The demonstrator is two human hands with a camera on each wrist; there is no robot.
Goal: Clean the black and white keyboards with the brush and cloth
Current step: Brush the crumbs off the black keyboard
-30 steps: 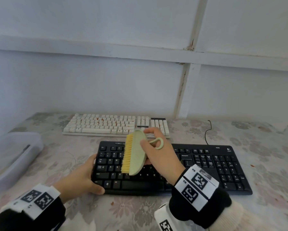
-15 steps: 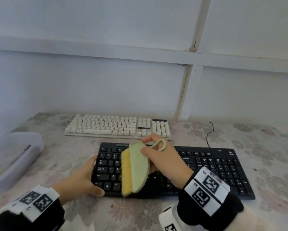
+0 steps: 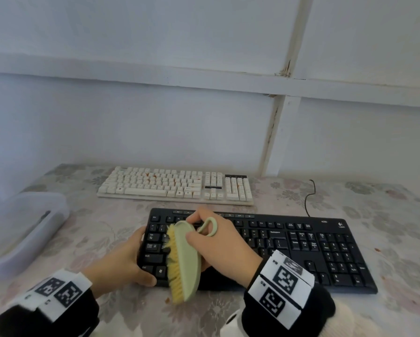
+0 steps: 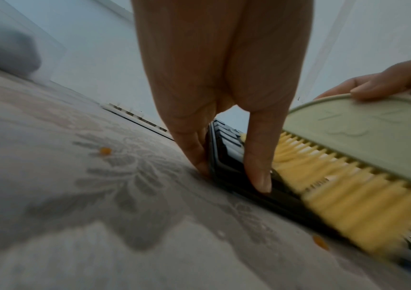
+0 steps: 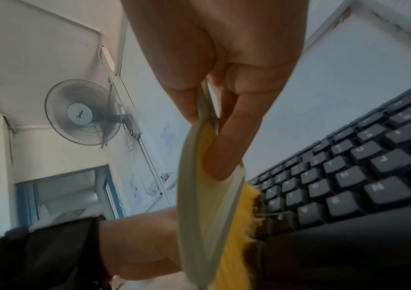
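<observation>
The black keyboard point(image 3: 289, 246) lies near me on the flowered tablecloth, with the white keyboard point(image 3: 174, 184) behind it, orange specks on its keys. My right hand point(image 3: 218, 242) grips the pale green brush point(image 3: 185, 259) by its back, yellow bristles point(image 4: 336, 180) pressed on the black keyboard's point(image 5: 348, 176) left keys, the brush's point(image 5: 199, 206) near end past the front edge. My left hand point(image 3: 123, 261) holds the keyboard's point(image 4: 226, 157) left front corner, thumb on top, fingers point(image 4: 192, 149) against its side. No cloth is in view.
A translucent plastic tub point(image 3: 21, 229) stands at the table's left edge. The black keyboard's cable point(image 3: 310, 198) curls at the back right. Orange crumbs point(image 4: 105, 151) lie on the cloth by the keyboard. A wall with white battens closes the back; a fan point(image 5: 82, 111) hangs up high.
The brush has swept toward me over the left keys, from the top rows down to the front edge. My left hand has stayed on the keyboard's corner.
</observation>
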